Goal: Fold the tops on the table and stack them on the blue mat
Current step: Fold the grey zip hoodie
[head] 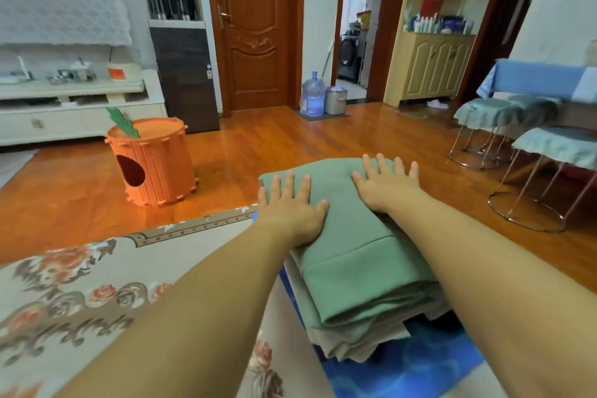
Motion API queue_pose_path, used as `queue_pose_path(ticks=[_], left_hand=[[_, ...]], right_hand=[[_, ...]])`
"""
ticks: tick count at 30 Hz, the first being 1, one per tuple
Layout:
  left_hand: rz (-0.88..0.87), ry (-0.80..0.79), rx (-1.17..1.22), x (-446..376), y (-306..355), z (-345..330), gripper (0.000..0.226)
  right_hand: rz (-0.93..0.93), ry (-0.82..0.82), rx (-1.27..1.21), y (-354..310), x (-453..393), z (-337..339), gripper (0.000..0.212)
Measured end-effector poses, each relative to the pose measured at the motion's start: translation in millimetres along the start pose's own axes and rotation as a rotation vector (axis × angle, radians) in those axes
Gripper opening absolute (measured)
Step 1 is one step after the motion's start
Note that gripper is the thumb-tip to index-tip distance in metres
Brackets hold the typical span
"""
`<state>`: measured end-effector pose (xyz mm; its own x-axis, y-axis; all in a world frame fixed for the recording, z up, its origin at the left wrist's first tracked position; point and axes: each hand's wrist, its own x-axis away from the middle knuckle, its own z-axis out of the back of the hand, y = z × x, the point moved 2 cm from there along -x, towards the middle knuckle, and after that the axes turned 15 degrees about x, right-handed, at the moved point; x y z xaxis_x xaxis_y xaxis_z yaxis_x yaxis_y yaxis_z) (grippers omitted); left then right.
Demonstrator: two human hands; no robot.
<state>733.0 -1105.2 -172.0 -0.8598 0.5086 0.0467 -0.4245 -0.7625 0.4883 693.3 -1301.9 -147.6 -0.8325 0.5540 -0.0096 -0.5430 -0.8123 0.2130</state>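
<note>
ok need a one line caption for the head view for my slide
Left hand and right hand press flat on a folded green top topping the stack on the blue mat.

Green top (352,245), blue mat (416,365)

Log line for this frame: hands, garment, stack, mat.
left hand: flat on green top | right hand: flat on it | stack: green top uppermost, beige tops beneath | blue mat: under stack
</note>
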Motion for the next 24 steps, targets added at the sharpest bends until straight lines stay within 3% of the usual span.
queue_pose_path(ticks=[2,4,6,9,12,16,24], left_hand=[[-0.005,0.009,0.016,37,-5,9,0.071],[-0.039,0.062,0.053,87,-21,18,0.067],[-0.056,0.134,0.034,146,-47,33,0.063],[0.029,0.137,-0.018,234,-95,68,0.057],[0.177,0.163,0.003,318,-153,119,0.042],[0.336,0.332,0.005,432,-222,197,0.031],[0.624,0.65,0.035,675,-357,278,0.03]], right_hand=[[-0.014,-0.014,0.038,-2,24,28,0.067],[0.006,0.121,-0.018,-14,61,50,0.066],[0.104,0.275,-0.06,-37,109,61,0.062],[0.316,0.269,-0.1,-90,191,63,0.057],[0.541,0.211,-0.111,-160,272,87,0.056],[0.768,0.275,-0.218,-265,380,150,0.05],[1.284,0.254,-0.322,-506,624,185,0.041]])
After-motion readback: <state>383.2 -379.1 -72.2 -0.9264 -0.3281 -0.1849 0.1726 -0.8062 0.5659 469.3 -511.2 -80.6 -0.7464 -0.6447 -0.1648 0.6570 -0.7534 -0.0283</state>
